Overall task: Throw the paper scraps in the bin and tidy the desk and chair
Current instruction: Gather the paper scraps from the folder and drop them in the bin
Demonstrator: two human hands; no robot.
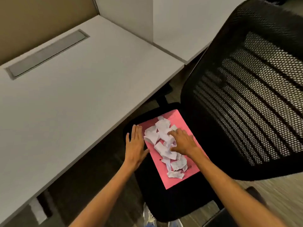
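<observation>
The left half of the view is filled by a pale grey desk surface (68,89), into which a long grey cable flap (47,54) is set near its far edge. A second pale surface (178,30) is seen beyond it, behind a white divider panel (126,15). The right half is taken up by a black office chair (246,95), whose mesh backrest is turned toward the camera and tilted up to the right. Its black seat (177,202) is seen just beside the near edge of the desk surface, partly tucked under it.

A pink sheet (178,179) is laid flat on the seat, and a heap of torn white paper scraps (164,141) is piled on the pink sheet, running from its far end toward its near corner. Faint writing is seen on some scraps, too small to be read.

The left hand (135,145) is laid flat, its grip spread and fingers straight, with the palm on the seat at the left edge of the pink sheet; nothing is held in it. The right hand (182,141) is placed on top of the scraps, its grip curled and pressed down into the heap; whether any scrap is pinched cannot be told. Both forearms are bare.
</observation>
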